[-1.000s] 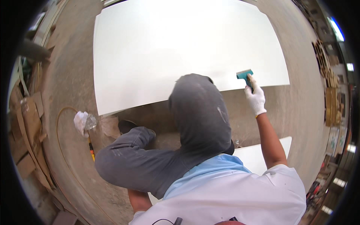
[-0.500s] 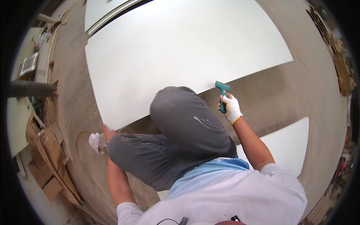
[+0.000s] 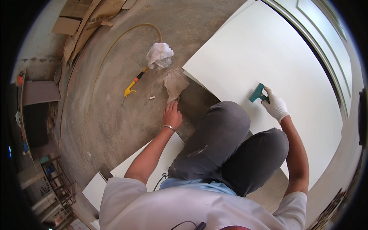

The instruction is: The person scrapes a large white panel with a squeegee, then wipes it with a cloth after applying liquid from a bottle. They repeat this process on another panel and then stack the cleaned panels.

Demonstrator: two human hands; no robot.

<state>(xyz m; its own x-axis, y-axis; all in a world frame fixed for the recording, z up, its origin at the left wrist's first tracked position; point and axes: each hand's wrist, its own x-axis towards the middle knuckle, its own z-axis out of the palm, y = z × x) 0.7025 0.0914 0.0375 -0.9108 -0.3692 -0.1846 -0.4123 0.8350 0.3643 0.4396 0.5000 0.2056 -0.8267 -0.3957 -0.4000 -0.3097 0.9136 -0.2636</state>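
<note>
- The person is crouching on a dusty concrete floor (image 3: pixel 115 115), with both knees in grey trousers (image 3: pixel 230 149) drawn up between the arms
- The right hand (image 3: pixel 275 106), in a white glove, is closing its fingers around the handle of a teal scraper (image 3: pixel 257 93), holding it firmly
- The scraper's blade end is pointing toward the lower left and is lying against the surface of a large white panel (image 3: pixel 268 50) that is spreading across the upper right of the view
- The left hand (image 3: pixel 172 115), bare and wearing a thin bracelet at the wrist, is pressing down on the lower end of a crumpled brownish rag (image 3: pixel 175 82); its fingers are lying fairly flat on the cloth rather than clenching it
- The rag is lying on the floor just beside the near corner of the white panel, with its upper end close to the panel's edge
- A white crumpled plastic bag (image 3: pixel 160 55) is sitting on the floor just beyond the rag
- A yellow spray nozzle (image 3: pixel 132 86) is lying near the bag, joined to a tan hose (image 3: pixel 115 42) that is curving away across the floor
- Cardboard pieces (image 3: pixel 82 23) are leaning at the far left
- A second, smaller white board (image 3: pixel 134 163) is lying under the left forearm, partly hidden by it
</note>
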